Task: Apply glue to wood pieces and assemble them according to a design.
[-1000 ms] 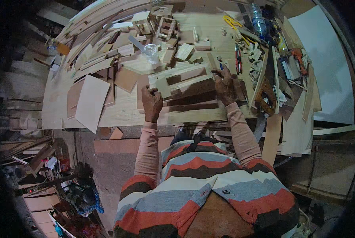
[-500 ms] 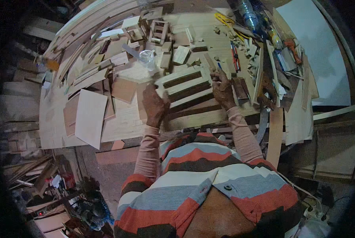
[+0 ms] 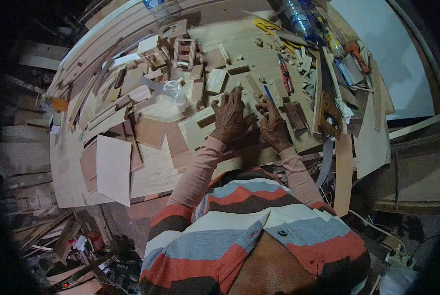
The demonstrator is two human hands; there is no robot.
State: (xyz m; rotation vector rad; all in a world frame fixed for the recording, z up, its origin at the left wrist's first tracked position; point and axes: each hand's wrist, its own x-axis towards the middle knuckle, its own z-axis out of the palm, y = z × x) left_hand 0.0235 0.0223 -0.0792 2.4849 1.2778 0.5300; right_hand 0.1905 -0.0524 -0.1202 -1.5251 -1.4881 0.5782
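A pale slatted wooden frame (image 3: 194,129) lies on the workbench in front of me, largely covered by my arm and hand. Across it stretches my left hand (image 3: 228,117), palm down, with the fingers extended and a little apart. Close by on the right, my right hand (image 3: 275,129) is closed, and a blue pen (image 3: 267,92) sticks up from its fingers. Just beyond my left fingertips sits a pale wooden block (image 3: 216,80). A dark brown wooden piece (image 3: 295,116) lies to the right of my right hand.
A handsaw (image 3: 330,120) with a wooden handle rests at the bench's right. Red and black pens (image 3: 285,73) lie beyond my right hand. A clear plastic cup (image 3: 173,92), a small ladder-like frame (image 3: 184,53), a white panel (image 3: 113,169) and several offcuts are scattered leftward.
My left hand has moved right from the frame's left end to lie across it. The frame has shifted left and nearer. My right hand stays close to its earlier place with the pen.
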